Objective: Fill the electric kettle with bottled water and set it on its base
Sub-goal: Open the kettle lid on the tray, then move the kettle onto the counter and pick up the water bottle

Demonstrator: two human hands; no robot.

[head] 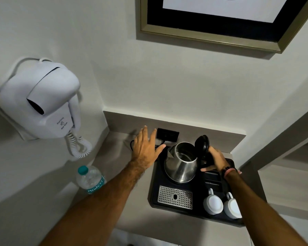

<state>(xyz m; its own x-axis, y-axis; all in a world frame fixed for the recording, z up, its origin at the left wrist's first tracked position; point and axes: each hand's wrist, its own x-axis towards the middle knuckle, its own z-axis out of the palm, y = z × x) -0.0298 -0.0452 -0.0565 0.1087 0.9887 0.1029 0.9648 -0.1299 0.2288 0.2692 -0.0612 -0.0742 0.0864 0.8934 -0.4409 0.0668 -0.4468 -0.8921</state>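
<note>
One steel kettle sitting on one black tray, two white cups lying at the tray's front right corner, one water bottle standing near the counter's left edge, two hands showing, one hair dryer hanging, one framed picture hanging.

Left hand flat, fingers spread (palm down); right hand curled, seemingly gripping.

I could read "Bisleri" in white letters on the green label of the water bottle standing by my left arm. The white hair dryer on the wall carried two small printed lines and a logo, too blurred for me to make out
</note>
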